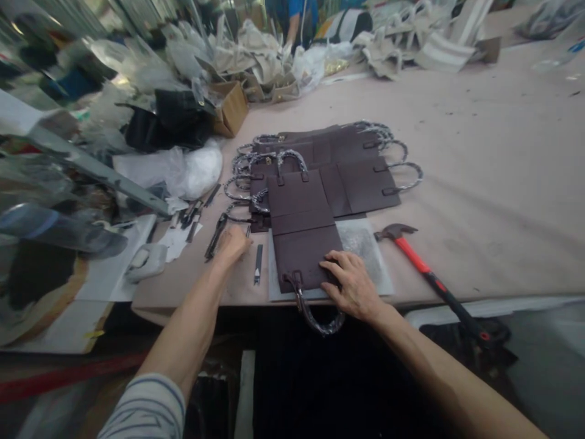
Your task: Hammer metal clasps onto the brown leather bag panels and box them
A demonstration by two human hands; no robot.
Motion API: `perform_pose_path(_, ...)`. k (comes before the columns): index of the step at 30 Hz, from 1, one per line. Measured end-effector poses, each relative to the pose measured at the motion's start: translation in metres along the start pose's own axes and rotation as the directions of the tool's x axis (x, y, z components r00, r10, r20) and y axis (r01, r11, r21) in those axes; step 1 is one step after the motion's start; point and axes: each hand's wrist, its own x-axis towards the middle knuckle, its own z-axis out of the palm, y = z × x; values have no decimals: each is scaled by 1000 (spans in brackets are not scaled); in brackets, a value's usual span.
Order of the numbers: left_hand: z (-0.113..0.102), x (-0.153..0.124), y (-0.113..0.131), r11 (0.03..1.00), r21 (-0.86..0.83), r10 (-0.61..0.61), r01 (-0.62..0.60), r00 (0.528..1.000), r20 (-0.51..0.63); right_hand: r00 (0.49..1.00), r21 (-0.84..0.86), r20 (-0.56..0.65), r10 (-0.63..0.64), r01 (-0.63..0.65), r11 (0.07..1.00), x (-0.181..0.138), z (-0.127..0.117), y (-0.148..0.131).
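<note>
A flat dark brown leather bag piece [302, 235] lies unfolded near the table's front edge, one plastic-wrapped handle [315, 314] hanging over the edge. My right hand [350, 283] rests palm down on its near right corner, fingers spread. My left hand [232, 244] is to the left of the piece, fingers curled at a small dark part next to thin black tools [214, 238]; what it grips is hidden. A small dark blade tool [258, 264] lies between my hands.
Several more brown bag pieces with wrapped handles [338, 164] are stacked behind. A red-handled hammer [427, 268] lies to the right. A grey mat [365, 250] sits under the piece. Plastic bags, black bags and a cardboard box [231, 107] crowd the left. Another person stands at the far end.
</note>
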Motion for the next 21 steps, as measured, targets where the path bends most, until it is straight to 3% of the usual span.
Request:
perform_pose_path(5,-12,5,-8,1000,-17,0,0,1000,11,1000,23,-6,9,-9,1000,0,-1,-1)
perform_pose_path(6,-15,0,-9,997,-71,14,-15,1000,-5,1000,28,-9,11,-11,1000,-1,-1,-1)
perform_pose_path(8,-17,-18,-7,921,-386,37,-52,998,-48,1000,39,-16,15,-14,999,-1,-1,-1)
perform_pose_path(9,-16,-31,-3,792,-606,49,-74,997,-57,1000,44,-19,16,-15,999,-1,-2,-2)
perform_pose_path(11,-9,-62,14,365,-928,104,-78,994,-42,1000,47,-24,16,-15,999,-1,-2,-2)
perform_pose_path(12,-3,-78,25,192,-980,152,-59,988,-30,1000,45,-23,16,-15,999,-1,-2,-2)
perform_pose_path(14,14,-108,51,16,-999,211,-39,977,-35,1000,38,-20,16,-15,999,-1,-2,-3)
perform_pose_path(16,33,-129,73,1,-997,247,-75,966,-73,1000,29,-18,15,-15,999,-1,-2,-3)
perform_pose_path(21,65,-141,88,171,-945,311,-279,925,-217,1000,11,-17,6,-5,1000,-2,-2,-3)
